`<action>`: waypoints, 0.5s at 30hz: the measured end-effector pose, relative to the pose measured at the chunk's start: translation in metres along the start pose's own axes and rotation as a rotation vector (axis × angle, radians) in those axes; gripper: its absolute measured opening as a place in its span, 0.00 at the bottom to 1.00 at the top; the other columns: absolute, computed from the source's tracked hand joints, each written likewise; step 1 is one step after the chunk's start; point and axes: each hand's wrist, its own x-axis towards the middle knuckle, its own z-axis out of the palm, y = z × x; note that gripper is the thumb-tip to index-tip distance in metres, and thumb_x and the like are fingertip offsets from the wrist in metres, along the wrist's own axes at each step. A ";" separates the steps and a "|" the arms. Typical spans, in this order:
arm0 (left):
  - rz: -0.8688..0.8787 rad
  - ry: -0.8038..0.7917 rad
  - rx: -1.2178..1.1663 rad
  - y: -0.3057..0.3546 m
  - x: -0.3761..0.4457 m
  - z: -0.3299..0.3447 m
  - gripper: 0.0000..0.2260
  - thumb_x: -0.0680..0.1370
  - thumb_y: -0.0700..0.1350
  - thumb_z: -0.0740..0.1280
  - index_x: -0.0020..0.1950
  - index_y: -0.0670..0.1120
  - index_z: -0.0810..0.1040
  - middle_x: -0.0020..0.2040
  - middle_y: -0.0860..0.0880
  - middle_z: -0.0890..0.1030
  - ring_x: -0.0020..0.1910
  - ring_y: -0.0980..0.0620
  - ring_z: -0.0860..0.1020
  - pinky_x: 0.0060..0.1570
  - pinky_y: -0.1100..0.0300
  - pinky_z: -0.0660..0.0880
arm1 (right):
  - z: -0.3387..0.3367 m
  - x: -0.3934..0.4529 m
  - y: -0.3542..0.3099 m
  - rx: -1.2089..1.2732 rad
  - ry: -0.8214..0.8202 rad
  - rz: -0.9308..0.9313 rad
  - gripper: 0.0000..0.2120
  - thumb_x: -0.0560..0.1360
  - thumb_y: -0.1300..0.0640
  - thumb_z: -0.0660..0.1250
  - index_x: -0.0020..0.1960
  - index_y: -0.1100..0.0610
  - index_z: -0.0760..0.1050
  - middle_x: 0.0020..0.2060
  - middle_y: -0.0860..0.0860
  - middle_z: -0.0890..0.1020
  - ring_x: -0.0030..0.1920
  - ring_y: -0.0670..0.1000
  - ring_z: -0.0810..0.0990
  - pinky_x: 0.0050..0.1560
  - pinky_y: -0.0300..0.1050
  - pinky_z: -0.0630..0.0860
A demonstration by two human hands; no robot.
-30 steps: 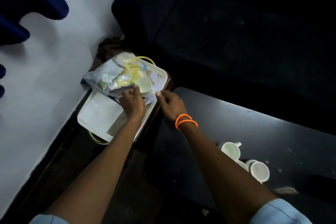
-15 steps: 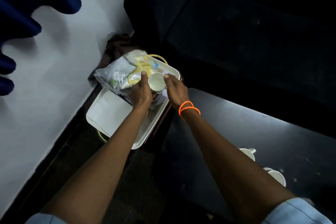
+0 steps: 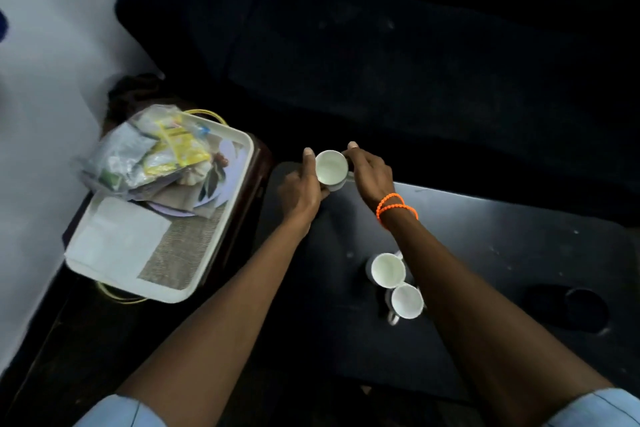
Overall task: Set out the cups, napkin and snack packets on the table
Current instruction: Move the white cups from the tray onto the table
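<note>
A white cup (image 3: 331, 168) hangs over the far left corner of the dark table (image 3: 502, 253), held between both hands. My left hand (image 3: 301, 189) grips its left side and my right hand (image 3: 369, 173), with orange bands at the wrist, grips its right side by the handle. Two more white cups (image 3: 388, 270) (image 3: 407, 302) stand on the table nearer me, partly behind my right forearm. On the white tray (image 3: 221, 243) to the left lie a clear bag of snack packets (image 3: 149, 152), a folded white napkin (image 3: 117, 239) and a grey woven mat (image 3: 183, 253).
The tray rests on a dark stool beside a white wall (image 3: 41, 80). A flower-printed plate (image 3: 221, 170) lies under the bag. A dark sofa (image 3: 415, 45) runs behind the table. A round recess (image 3: 585, 308) sits in the table's right part.
Both hands lifted the cup off the tray and carried it right, over the table's corner. The view swung right, bringing more of the table and the two standing cups into sight.
</note>
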 end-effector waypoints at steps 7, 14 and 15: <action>-0.201 -0.338 0.210 -0.028 -0.048 0.106 0.48 0.66 0.81 0.52 0.64 0.44 0.82 0.59 0.40 0.85 0.56 0.40 0.85 0.63 0.42 0.80 | -0.104 -0.014 0.076 0.009 0.122 0.173 0.25 0.77 0.34 0.57 0.49 0.50 0.86 0.52 0.51 0.87 0.54 0.52 0.83 0.53 0.47 0.76; -0.149 -0.531 0.666 -0.059 -0.073 0.155 0.49 0.66 0.82 0.41 0.58 0.49 0.82 0.45 0.45 0.86 0.35 0.46 0.87 0.52 0.52 0.81 | -0.156 -0.045 0.141 -0.010 0.189 0.251 0.26 0.82 0.39 0.54 0.54 0.52 0.86 0.53 0.54 0.87 0.57 0.56 0.83 0.65 0.55 0.75; -0.138 -0.559 0.731 -0.061 -0.075 0.159 0.49 0.67 0.82 0.40 0.58 0.48 0.82 0.46 0.44 0.85 0.35 0.45 0.87 0.51 0.53 0.81 | -0.157 -0.049 0.147 -0.004 0.198 0.260 0.26 0.82 0.39 0.54 0.54 0.53 0.86 0.54 0.55 0.87 0.57 0.57 0.83 0.66 0.56 0.75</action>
